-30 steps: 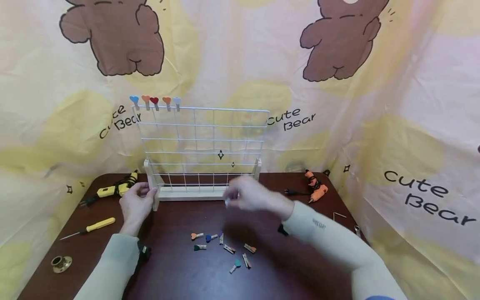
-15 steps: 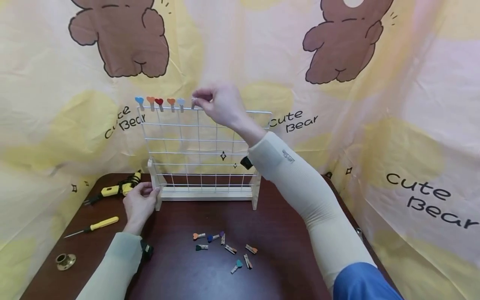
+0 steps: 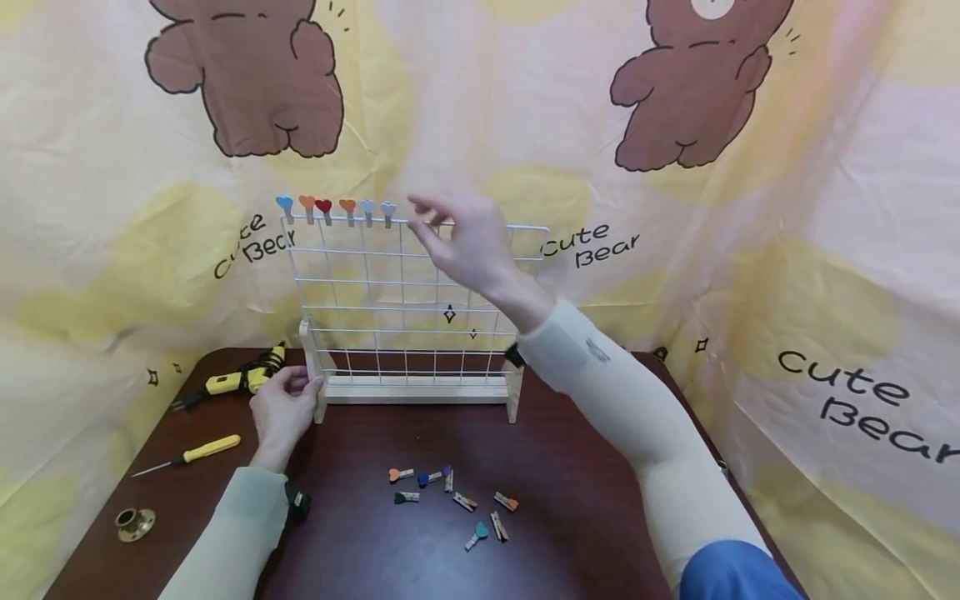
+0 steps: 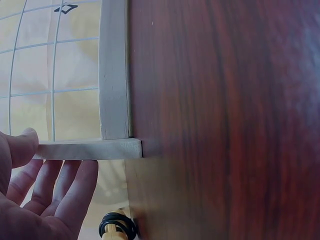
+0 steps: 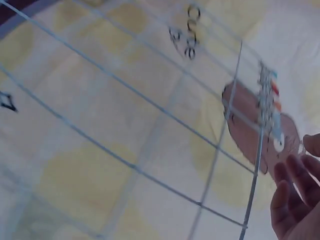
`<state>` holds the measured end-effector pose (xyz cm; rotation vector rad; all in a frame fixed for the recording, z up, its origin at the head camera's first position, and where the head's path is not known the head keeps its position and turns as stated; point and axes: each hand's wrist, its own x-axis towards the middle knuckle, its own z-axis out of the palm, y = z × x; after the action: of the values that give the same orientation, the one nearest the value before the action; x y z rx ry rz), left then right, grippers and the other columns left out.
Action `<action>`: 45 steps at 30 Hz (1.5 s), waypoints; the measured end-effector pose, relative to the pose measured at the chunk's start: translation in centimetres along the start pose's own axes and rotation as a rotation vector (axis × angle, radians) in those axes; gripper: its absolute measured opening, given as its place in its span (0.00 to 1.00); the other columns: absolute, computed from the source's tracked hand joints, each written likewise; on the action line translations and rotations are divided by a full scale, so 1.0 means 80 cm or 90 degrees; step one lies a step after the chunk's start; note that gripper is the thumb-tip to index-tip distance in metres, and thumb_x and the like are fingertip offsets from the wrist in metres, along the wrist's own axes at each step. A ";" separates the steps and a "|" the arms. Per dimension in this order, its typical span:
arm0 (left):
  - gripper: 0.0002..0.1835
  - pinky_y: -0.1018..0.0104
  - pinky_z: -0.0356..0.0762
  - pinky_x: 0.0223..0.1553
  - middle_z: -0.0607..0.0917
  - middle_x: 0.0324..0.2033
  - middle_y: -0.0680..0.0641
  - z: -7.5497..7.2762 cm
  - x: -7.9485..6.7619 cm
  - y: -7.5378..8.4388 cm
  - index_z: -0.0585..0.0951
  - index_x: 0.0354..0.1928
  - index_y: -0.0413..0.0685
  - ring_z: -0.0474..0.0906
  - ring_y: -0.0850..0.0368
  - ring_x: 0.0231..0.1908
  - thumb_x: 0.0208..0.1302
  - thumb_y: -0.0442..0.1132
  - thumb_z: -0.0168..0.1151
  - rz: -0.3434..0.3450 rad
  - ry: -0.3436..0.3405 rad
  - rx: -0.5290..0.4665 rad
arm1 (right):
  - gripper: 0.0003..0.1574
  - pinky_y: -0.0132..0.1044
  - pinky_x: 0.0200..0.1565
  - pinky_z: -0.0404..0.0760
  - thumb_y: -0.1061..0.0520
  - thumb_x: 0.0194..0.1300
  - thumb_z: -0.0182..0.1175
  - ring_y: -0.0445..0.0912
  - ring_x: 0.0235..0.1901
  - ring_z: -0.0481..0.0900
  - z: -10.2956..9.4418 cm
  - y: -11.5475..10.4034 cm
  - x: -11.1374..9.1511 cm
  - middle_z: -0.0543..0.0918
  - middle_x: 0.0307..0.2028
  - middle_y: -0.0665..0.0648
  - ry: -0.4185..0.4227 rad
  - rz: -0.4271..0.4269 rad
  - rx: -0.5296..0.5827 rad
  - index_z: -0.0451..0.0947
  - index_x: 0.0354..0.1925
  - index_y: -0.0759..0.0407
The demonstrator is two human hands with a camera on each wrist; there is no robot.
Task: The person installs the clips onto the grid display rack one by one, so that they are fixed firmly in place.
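Note:
A white wire grid rack [image 3: 416, 390] on wooden feet stands at the back of the table. Along the left part of its top bar sits a row of heart-topped mini clothespins: a blue one [image 3: 285, 206], orange, red, orange and pale ones. My right hand [image 3: 480, 246] is just right of the endmost pale clothespin [image 3: 388, 212], thumb and fingers parted, holding nothing. With thumb and fingers, my left hand [image 3: 283, 408] grips the rack's left wooden foot [image 4: 90, 150]. Several loose clothespins [image 3: 465, 501] lie mid-table, among them a teal heart one [image 3: 478, 533] and a dark green one [image 3: 405, 497].
On the left of the table lie a yellow glue gun [image 3: 243, 379] with a black cord, a yellow-handled screwdriver [image 3: 202, 450] and a brass flange [image 3: 135, 525]. A printed bear curtain [image 3: 637, 250] hangs behind and beside the table [image 3: 360, 558].
My right hand has risen from low before the rack to its top bar, set a pale clothespin there, let go and moved slightly right. My left hand keeps its grip on the foot.

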<state>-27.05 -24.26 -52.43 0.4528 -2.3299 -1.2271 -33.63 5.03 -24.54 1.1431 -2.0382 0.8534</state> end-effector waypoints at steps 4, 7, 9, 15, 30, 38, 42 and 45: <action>0.17 0.65 0.78 0.40 0.92 0.43 0.40 -0.002 -0.002 0.002 0.88 0.54 0.45 0.91 0.45 0.42 0.70 0.46 0.72 -0.004 -0.001 0.004 | 0.08 0.30 0.31 0.83 0.65 0.67 0.71 0.42 0.32 0.89 0.003 0.008 -0.079 0.92 0.36 0.57 -0.079 -0.085 0.066 0.90 0.45 0.64; 0.17 0.67 0.78 0.39 0.92 0.43 0.41 -0.002 -0.003 0.002 0.88 0.54 0.45 0.91 0.46 0.42 0.70 0.47 0.73 -0.001 0.002 0.008 | 0.06 0.28 0.34 0.82 0.64 0.66 0.71 0.37 0.32 0.87 0.008 0.018 -0.154 0.92 0.36 0.52 -0.259 -0.079 0.076 0.91 0.42 0.61; 0.17 0.68 0.77 0.39 0.92 0.43 0.41 -0.002 -0.003 0.001 0.88 0.53 0.45 0.91 0.46 0.42 0.70 0.47 0.73 0.004 0.003 0.007 | 0.05 0.26 0.35 0.81 0.60 0.66 0.72 0.33 0.31 0.85 0.011 0.025 -0.206 0.92 0.35 0.47 -0.389 -0.046 0.051 0.92 0.41 0.55; 0.17 0.69 0.77 0.37 0.92 0.43 0.41 -0.002 -0.003 -0.001 0.88 0.53 0.44 0.90 0.47 0.40 0.70 0.48 0.72 0.011 0.005 0.013 | 0.04 0.25 0.29 0.77 0.53 0.61 0.78 0.27 0.24 0.78 0.014 0.038 -0.332 0.84 0.24 0.34 -0.622 0.157 0.014 0.91 0.33 0.45; 0.17 0.76 0.74 0.34 0.92 0.43 0.41 0.000 -0.003 0.000 0.88 0.53 0.45 0.90 0.47 0.40 0.70 0.48 0.72 0.006 0.001 0.010 | 0.08 0.25 0.24 0.75 0.53 0.57 0.79 0.25 0.20 0.76 0.022 0.021 -0.408 0.81 0.19 0.30 -0.581 0.288 0.077 0.89 0.27 0.42; 0.17 0.72 0.75 0.37 0.93 0.43 0.42 -0.001 -0.001 0.002 0.88 0.54 0.46 0.91 0.47 0.42 0.70 0.47 0.72 -0.008 -0.007 0.009 | 0.13 0.26 0.24 0.74 0.58 0.53 0.78 0.29 0.20 0.75 0.024 0.019 -0.412 0.78 0.19 0.33 -0.557 0.312 0.073 0.84 0.25 0.42; 0.17 0.70 0.76 0.38 0.93 0.44 0.42 0.000 -0.001 0.002 0.88 0.54 0.46 0.91 0.47 0.42 0.71 0.47 0.72 -0.012 -0.013 0.009 | 0.12 0.28 0.26 0.80 0.62 0.55 0.78 0.30 0.22 0.79 0.015 0.026 -0.393 0.83 0.22 0.35 -0.489 0.318 0.120 0.86 0.28 0.45; 0.16 0.68 0.76 0.40 0.93 0.43 0.42 0.001 -0.001 0.002 0.88 0.54 0.46 0.91 0.48 0.41 0.70 0.47 0.72 -0.009 -0.007 0.011 | 0.09 0.31 0.31 0.85 0.65 0.58 0.76 0.33 0.27 0.84 0.001 0.031 -0.355 0.89 0.28 0.41 -0.404 0.292 0.162 0.90 0.34 0.52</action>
<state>-27.05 -24.09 -52.34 0.4713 -2.3516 -1.2201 -24.05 19.26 -47.35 1.2045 -2.8540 1.0888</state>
